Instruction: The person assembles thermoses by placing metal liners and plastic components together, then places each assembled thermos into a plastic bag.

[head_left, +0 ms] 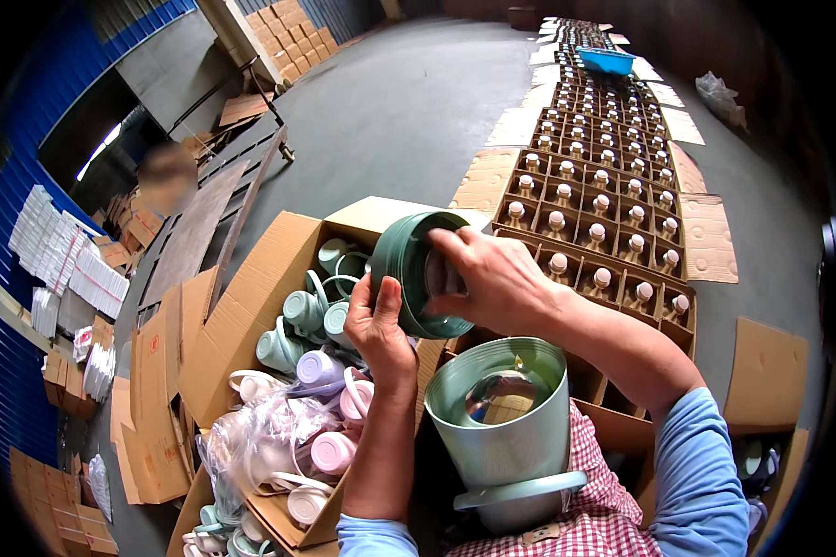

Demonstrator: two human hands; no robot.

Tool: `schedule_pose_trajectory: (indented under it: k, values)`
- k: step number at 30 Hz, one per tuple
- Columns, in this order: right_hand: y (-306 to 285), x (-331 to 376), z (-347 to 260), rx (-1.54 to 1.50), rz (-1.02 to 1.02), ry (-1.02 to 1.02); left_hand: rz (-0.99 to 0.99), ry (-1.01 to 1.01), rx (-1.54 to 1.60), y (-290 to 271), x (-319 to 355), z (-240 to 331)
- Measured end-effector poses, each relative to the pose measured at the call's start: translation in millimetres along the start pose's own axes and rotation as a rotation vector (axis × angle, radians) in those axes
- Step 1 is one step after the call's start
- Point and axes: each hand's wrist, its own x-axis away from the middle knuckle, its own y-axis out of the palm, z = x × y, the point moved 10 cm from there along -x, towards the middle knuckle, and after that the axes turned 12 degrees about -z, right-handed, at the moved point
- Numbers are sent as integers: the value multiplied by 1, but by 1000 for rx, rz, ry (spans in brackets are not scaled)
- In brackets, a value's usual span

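Observation:
Raised in front of me is a dark green ribbed plastic collar (392, 255), tilted so that its opening faces right. My left hand (384, 330) wraps its near left side. My right hand (497, 278) reaches into that opening with curled fingers and thumb around something pale; what it is I cannot make out. Just below, against my checked apron, stands a pale green thermos jug body (499, 455) with an open top. A shiny silver liner (506, 397) shows inside it. Around its lower part sits a pale green ring (520, 490).
An open carton (251, 311) at left holds green, lilac and pink handled lids (320, 369) and crumpled clear plastic (251, 446). Divided cartons of silver, white-tipped liners (599, 232) run far ahead, with a blue basin (607, 61) on top. A person, blurred, is at far left beside a flat cart (195, 223).

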Motion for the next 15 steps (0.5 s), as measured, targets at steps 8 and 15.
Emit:
schedule_pose_trajectory:
  k: [8, 15]
  values:
    - [-15, 14, -2, -79, 208, -113, 55, -63, 131, -10, -7, -20]
    - [-3, 12, -19, 140, 18, -282, -2, -187, 337, 3, -3, -27]
